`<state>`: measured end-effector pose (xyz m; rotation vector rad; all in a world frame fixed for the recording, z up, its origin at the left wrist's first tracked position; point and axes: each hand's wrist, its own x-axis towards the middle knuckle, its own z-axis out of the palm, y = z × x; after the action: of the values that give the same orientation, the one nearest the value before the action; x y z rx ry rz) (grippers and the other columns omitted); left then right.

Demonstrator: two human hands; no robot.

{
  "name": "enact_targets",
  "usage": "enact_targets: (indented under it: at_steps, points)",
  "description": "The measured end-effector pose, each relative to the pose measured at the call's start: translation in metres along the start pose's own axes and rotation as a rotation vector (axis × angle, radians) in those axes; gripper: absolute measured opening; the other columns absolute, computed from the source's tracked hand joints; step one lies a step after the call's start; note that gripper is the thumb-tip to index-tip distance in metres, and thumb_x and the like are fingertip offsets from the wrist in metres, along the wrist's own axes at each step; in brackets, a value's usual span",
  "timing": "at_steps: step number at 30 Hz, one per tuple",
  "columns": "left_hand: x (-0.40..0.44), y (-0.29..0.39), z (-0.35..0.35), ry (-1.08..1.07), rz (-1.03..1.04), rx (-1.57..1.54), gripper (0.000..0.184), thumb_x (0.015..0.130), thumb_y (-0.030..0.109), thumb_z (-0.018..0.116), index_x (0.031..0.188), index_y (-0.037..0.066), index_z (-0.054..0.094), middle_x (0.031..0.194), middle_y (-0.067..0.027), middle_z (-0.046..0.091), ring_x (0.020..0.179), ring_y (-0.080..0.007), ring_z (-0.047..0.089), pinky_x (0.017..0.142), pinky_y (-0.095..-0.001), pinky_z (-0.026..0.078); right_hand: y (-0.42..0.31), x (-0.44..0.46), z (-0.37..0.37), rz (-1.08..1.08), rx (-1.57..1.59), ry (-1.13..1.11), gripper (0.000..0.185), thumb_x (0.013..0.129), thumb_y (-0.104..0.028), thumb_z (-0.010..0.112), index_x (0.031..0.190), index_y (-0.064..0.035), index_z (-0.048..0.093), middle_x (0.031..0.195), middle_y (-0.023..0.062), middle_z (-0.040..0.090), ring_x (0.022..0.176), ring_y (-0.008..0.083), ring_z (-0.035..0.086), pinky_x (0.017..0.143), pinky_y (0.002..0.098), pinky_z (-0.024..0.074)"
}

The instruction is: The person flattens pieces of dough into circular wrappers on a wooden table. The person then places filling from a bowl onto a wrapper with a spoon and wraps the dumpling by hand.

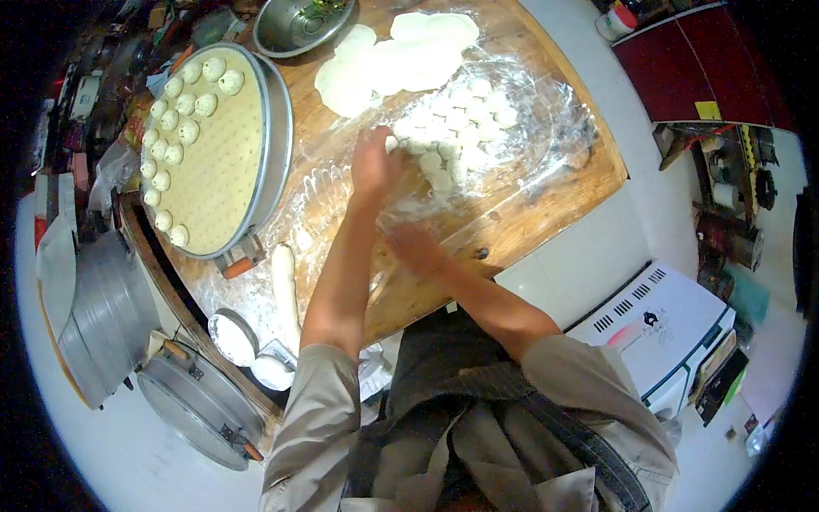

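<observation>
My left hand [374, 166] is over the floured board, its fingers curled together around a small piece of dough [391, 143] at the left edge of the pile. Just right of it lie many small white dough pieces [461, 128], dusted with flour. My right hand [414, 247] is low over the board, nearer to me, below the pile; it is smeared by motion and its fingers cannot be made out. A long roll of dough [285, 286] lies left of my left forearm.
Flat dough sheets [409, 60] lie at the back, beside a metal bowl [300, 26] with green bits. On the left, a round steamer tray [217, 175] carries several pleated buns. A flour bowl [232, 336] stands near the front left edge, and another steamer [198, 410] is below.
</observation>
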<state>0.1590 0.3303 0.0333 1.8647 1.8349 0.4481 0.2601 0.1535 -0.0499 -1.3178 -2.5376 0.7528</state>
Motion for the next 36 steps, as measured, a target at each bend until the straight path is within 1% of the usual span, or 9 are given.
enact_targets:
  at_steps: [7,12,13,15,17,20,25,30,36]
  points:
    - [-0.115,-0.069,-0.024,-0.008,0.049,0.039,0.044,0.079,0.014,0.079,0.119,0.007,0.063,0.109,-0.0198,0.060,0.106,-0.0442,0.058,0.091,-0.0516,0.048,-0.008,0.003,-0.032,-0.049,0.122,0.055,0.028,0.095,-0.017,0.055,0.118,-0.0058,0.066,0.113,0.0166,0.066,0.104,0.0321,0.064,0.090,0.0516,0.0496]
    - [-0.131,-0.082,-0.011,0.181,0.058,0.155,0.069,0.080,0.023,0.079,0.143,0.010,0.054,0.148,-0.0282,0.047,0.139,-0.0487,0.041,0.114,-0.0561,0.037,0.001,-0.002,0.004,-0.134,-0.044,0.037,0.032,0.091,-0.016,0.057,0.121,-0.0070,0.066,0.115,0.0158,0.066,0.105,0.0296,0.063,0.092,0.0498,0.0485]
    - [-0.127,-0.078,-0.010,0.094,0.034,0.183,0.079,0.086,0.033,0.074,0.155,0.014,0.044,0.165,-0.0299,0.024,0.151,-0.0478,0.026,0.123,-0.0576,0.024,0.004,0.003,0.010,-0.089,-0.071,-0.178,0.034,0.090,-0.016,0.058,0.121,-0.0068,0.066,0.118,0.0152,0.065,0.105,0.0294,0.062,0.092,0.0497,0.0480]
    - [-0.104,-0.075,-0.004,0.143,0.041,0.254,0.077,0.089,0.037,0.071,0.157,0.015,0.042,0.166,-0.0291,0.022,0.152,-0.0468,0.024,0.124,-0.0581,0.021,0.016,0.011,0.007,-0.026,-0.140,-0.392,0.035,0.089,-0.016,0.059,0.122,-0.0067,0.067,0.120,0.0147,0.065,0.106,0.0293,0.062,0.092,0.0496,0.0475]
    - [-0.093,-0.081,-0.005,0.164,0.034,0.287,0.070,0.098,0.045,0.059,0.159,0.016,0.040,0.168,-0.0247,0.021,0.155,-0.0441,0.020,0.126,-0.0593,0.013,-0.014,0.006,-0.043,-0.150,-0.227,0.395,0.036,0.087,-0.017,0.060,0.120,-0.0051,0.067,0.122,0.0151,0.064,0.103,0.0306,0.061,0.089,0.0485,0.0476]
    - [-0.090,-0.080,-0.012,0.130,-0.019,0.280,0.068,0.099,0.042,0.059,0.159,0.017,0.040,0.170,-0.0206,0.019,0.156,-0.0414,0.018,0.127,-0.0575,0.012,-0.022,0.018,-0.056,-0.191,-0.245,0.199,0.036,0.085,-0.016,0.062,0.119,-0.0040,0.067,0.123,0.0162,0.064,0.100,0.0329,0.060,0.087,0.0469,0.0468]
    - [-0.142,-0.105,-0.002,-0.008,-0.137,-0.024,0.047,0.091,0.030,0.068,0.133,0.010,0.063,0.139,-0.0226,0.057,0.132,-0.0432,0.049,0.113,-0.0558,0.037,-0.011,0.007,-0.062,-0.087,-0.047,0.087,0.008,0.086,-0.013,0.060,0.087,-0.0057,0.060,0.091,0.0161,0.060,0.093,0.0348,0.059,0.077,0.0480,0.0431]
    - [-0.184,-0.098,0.006,0.102,-0.072,-0.050,0.031,0.085,0.022,0.073,0.108,0.003,0.067,0.115,-0.0207,0.064,0.111,-0.0438,0.057,0.095,-0.0569,0.046,-0.016,0.082,-0.055,-0.042,-0.023,0.257,0.007,0.086,-0.013,0.060,0.087,-0.0061,0.062,0.086,0.0180,0.061,0.083,0.0388,0.060,0.075,0.0507,0.0451]
    - [-0.181,-0.111,-0.013,-0.099,-0.142,-0.140,0.030,0.083,0.014,0.075,0.111,0.006,0.068,0.115,-0.0191,0.065,0.110,-0.0408,0.061,0.097,-0.0538,0.046,-0.032,0.083,-0.060,0.059,-0.024,0.098,0.011,0.085,-0.012,0.060,0.079,-0.0045,0.065,0.082,0.0199,0.062,0.084,0.0386,0.063,0.076,0.0518,0.0489]
